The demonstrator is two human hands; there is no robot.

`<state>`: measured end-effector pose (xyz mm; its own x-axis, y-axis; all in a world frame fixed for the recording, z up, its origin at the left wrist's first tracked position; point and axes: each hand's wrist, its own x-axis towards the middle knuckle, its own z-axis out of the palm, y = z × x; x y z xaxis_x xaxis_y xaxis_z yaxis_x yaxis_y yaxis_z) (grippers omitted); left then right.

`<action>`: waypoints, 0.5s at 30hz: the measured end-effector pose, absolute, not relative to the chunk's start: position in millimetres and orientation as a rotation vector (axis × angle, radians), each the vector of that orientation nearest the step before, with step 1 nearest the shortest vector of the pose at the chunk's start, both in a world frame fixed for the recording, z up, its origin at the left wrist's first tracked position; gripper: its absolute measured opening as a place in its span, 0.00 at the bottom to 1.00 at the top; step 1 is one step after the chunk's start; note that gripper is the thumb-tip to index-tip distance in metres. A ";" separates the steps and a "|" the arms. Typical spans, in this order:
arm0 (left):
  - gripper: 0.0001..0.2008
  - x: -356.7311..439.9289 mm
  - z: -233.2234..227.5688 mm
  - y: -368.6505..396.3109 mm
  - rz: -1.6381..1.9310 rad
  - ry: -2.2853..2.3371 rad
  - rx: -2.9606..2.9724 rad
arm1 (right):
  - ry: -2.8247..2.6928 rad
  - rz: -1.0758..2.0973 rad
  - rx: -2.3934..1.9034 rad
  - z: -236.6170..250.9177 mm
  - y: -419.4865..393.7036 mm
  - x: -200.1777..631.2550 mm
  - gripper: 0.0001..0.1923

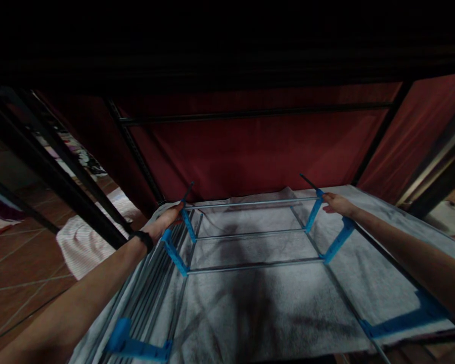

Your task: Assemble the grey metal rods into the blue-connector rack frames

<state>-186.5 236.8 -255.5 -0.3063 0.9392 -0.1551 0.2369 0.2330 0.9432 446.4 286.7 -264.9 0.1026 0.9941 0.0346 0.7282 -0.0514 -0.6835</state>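
In the head view, our left hand (pixel 166 221) and right hand (pixel 335 203) each grip a far corner of the blue-jointed rod frame (pixel 250 232), which stands between them on the grey fabric shelf (pixel 273 308). We judge assembly partway: rails joined, loose rods (pixel 151 283) remaining by our left forearm.

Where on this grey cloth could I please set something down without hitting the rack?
The grey cloth is bare between the nearest crossbar and the near edge, and also right of the right blue bracket. It is crowded on the left, where grey rods lie bunched below the left hand.
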 end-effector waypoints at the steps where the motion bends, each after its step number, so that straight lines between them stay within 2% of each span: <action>1: 0.21 -186.7 -256.2 237.8 1.116 1.720 1.099 | -1.641 0.665 -1.842 -265.4 286.9 447.2 0.25; 7: 0.25 -192.5 -263.5 243.6 1.093 1.734 1.139 | -1.447 0.890 -1.815 -267.9 288.4 450.0 0.25; 15: 0.21 -198.3 -272.8 250.2 1.150 1.663 1.078 | -1.407 0.975 -1.787 -264.6 285.8 446.7 0.21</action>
